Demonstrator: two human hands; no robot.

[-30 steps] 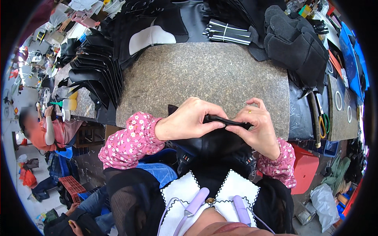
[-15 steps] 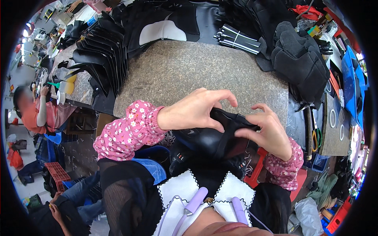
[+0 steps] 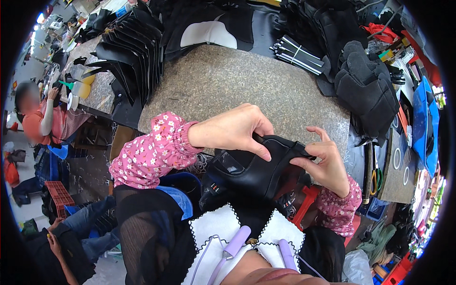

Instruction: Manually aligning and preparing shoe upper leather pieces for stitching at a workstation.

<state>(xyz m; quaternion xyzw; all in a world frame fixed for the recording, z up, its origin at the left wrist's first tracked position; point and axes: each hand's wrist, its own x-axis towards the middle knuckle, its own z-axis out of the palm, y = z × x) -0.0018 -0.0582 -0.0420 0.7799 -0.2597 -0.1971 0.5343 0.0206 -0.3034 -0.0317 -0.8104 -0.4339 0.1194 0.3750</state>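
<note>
A black, glossy leather piece with stitched seams [image 3: 259, 171], shaped like a boot upper, hangs before my chest at the table's near edge. My left hand [image 3: 237, 127] grips its top edge, thumb on the near face and fingers curled behind. At the right end of that edge, my right hand [image 3: 327, 164] pinches the leather between thumb and a bent finger, with another finger raised. The lower part of the piece falls over my lap.
The speckled worktable [image 3: 228, 80] spreads ahead. Stacked black pieces [image 3: 130, 54] stand at its left, dark felt-like pieces [image 3: 365, 90] at its right. Behind lie a white panel [image 3: 207, 34] and a bundle of strips [image 3: 298, 53]. Another person [image 3: 40, 116] sits at far left.
Both hands have closed onto the top edge of the black leather piece. The piece now shows more of its broad face. The view has shifted slightly.
</note>
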